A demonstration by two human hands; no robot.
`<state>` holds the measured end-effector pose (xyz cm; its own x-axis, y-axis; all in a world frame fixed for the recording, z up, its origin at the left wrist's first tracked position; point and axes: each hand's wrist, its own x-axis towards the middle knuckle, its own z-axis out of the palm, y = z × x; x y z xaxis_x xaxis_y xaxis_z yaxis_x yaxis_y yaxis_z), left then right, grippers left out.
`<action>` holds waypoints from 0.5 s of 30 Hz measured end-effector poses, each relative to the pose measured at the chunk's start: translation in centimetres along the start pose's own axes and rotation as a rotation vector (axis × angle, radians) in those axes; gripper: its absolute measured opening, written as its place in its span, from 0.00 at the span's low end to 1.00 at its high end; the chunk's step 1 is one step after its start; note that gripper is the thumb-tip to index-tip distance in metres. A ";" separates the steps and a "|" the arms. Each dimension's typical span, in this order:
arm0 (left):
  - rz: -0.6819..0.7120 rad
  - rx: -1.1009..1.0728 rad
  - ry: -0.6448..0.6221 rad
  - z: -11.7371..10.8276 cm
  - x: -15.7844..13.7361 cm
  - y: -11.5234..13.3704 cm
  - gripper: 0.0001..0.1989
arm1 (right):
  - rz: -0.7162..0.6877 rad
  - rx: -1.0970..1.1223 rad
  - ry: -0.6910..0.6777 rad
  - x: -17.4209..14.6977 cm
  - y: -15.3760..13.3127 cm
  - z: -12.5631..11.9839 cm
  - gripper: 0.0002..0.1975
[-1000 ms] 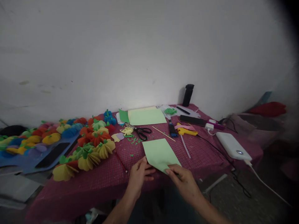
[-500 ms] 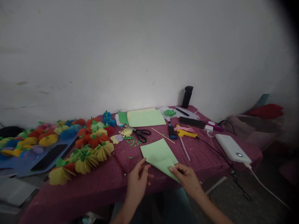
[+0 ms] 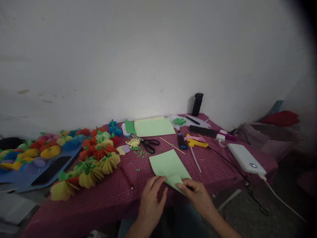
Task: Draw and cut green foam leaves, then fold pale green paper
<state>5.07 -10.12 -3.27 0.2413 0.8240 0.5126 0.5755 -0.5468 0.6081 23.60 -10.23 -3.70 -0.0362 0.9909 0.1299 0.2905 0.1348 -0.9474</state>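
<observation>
A light green sheet of paper [image 3: 169,162] lies near the front edge of the table, its near edge folded up and over. Between thumb and fingers, my right hand [image 3: 198,195] pinches the folded part at its right side. My left hand [image 3: 152,200] has its fingertips against the left end of the fold, with fingers stretched out and the thumb apart. Beyond the sheet lie black-handled scissors [image 3: 150,144], a thin wooden stick [image 3: 172,145] and a blue-black utility knife [image 3: 182,141].
Several colourful paper pumpkins [image 3: 90,173] crowd the left side, near a dark phone [image 3: 51,170]. Green sheets [image 3: 156,127] lie by the wall. To the right are a yellow glue gun [image 3: 197,142], a white power bank [image 3: 245,158] with cables and a black bottle [image 3: 197,104].
My left hand has moved right and come onto the paper's near edge. The folded part now stands higher, turned up away from me, with my right hand still pinching it.
</observation>
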 end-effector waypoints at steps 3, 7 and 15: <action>0.011 0.016 0.003 0.0 0.0 0.1 0.15 | -0.005 -0.004 0.002 0.0 0.1 0.0 0.18; 0.032 0.021 0.004 0.1 0.0 0.2 0.15 | -0.015 -0.001 -0.004 0.0 0.1 0.0 0.17; 0.047 0.009 -0.010 0.7 -0.1 -0.4 0.12 | -0.019 0.005 -0.096 -0.3 -0.2 0.0 0.14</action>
<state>5.37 -9.89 -3.95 0.2761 0.7990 0.5342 0.5707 -0.5835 0.5778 23.51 -10.51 -3.53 -0.1333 0.9839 0.1192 0.2839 0.1531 -0.9466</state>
